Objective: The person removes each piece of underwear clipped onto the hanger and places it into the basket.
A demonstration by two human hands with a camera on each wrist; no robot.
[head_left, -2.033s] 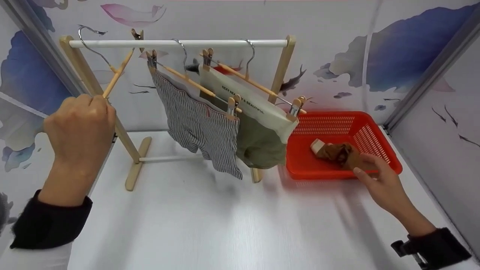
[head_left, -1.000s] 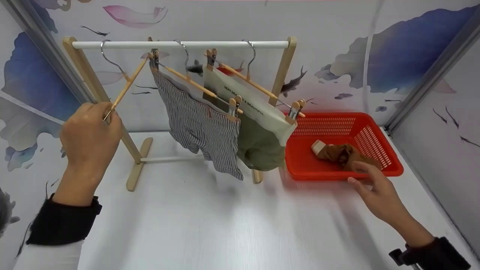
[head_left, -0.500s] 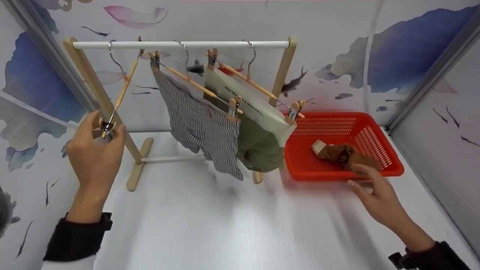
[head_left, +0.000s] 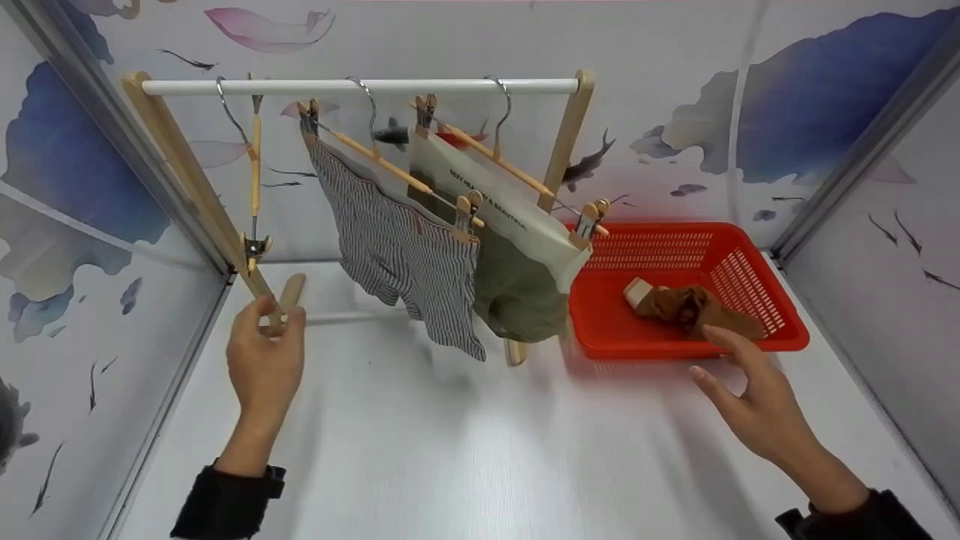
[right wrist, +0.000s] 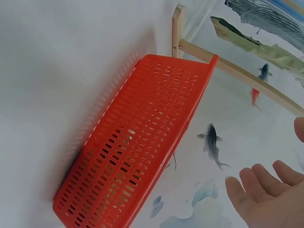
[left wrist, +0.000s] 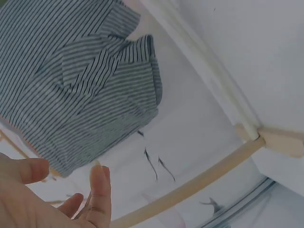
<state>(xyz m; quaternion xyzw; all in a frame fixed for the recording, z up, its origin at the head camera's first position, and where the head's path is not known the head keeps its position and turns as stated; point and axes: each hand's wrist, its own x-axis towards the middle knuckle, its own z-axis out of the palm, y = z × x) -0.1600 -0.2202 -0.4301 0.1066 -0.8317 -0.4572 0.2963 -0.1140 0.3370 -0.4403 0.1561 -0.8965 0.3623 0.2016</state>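
My left hand (head_left: pixel 264 360) is off the bare clip hanger (head_left: pixel 255 169), just below its near clip, with relaxed fingers and nothing held. That hanger hangs by its hook at the left end of the rail. Grey striped shorts (head_left: pixel 390 240) hang clipped on the middle hanger, and a white and olive-green garment (head_left: pixel 517 277) on the right one. In the left wrist view the striped shorts (left wrist: pixel 80 85) are above the fingers. My right hand (head_left: pixel 772 420) hovers, fingers apart, at the near edge of the red basket (head_left: pixel 622 346); a crumpled brown cloth (head_left: pixel 679 304) lies inside.
A wooden rack with a white rail (head_left: pixel 300 87) stands on the white table (head_left: pixel 450 450). Its left foot (head_left: pixel 292 289) is close to my left hand. Patterned wall panels (head_left: pixel 847 97) enclose the table at the back and sides.
My left hand first held the left hanger's near end and moved the hook onto the rail. It has since let go and dropped down and right. The right hand has drawn slightly back from the brown cloth.
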